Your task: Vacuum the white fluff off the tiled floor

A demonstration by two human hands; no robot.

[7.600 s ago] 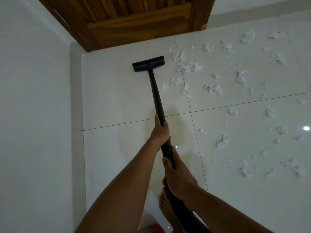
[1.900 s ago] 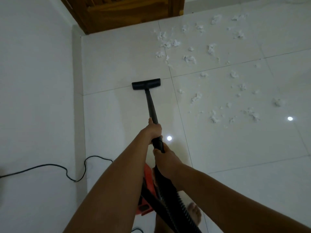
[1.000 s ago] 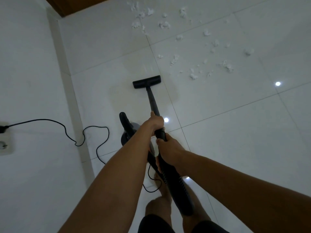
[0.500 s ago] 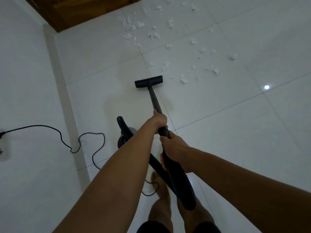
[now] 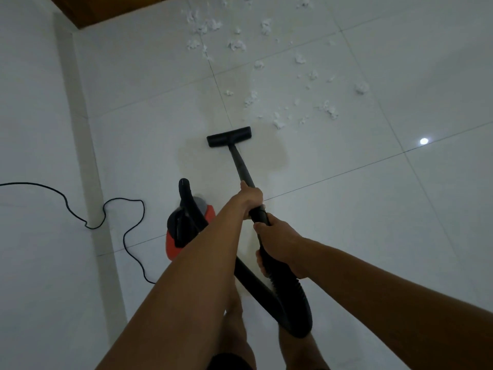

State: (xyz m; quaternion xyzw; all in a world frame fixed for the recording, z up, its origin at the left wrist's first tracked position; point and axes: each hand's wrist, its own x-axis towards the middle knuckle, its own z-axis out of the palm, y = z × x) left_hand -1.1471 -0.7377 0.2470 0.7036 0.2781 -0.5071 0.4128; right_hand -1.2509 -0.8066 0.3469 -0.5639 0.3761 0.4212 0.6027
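A black vacuum wand (image 5: 241,166) runs from my hands down to its flat floor nozzle (image 5: 229,136), which rests on the white tiled floor (image 5: 373,209). My left hand (image 5: 249,197) grips the wand higher up; my right hand (image 5: 277,240) grips it just behind, where the ribbed black hose (image 5: 288,297) begins. White fluff (image 5: 278,121) lies scattered beyond and to the right of the nozzle, the nearest tufts a short way off its right end. More fluff (image 5: 202,25) sits farther back near the door.
The red and black vacuum body (image 5: 186,228) stands on the floor left of my arms. Its black power cord (image 5: 125,209) loops across the floor and up the white wall (image 5: 34,182) on the left. A wooden door (image 5: 106,9) is at the top left. My bare legs are below.
Since the start I have pulled the nozzle back from the door, away from most of the fluff. In the last half second the view dropped slightly and the red vacuum body shows more.
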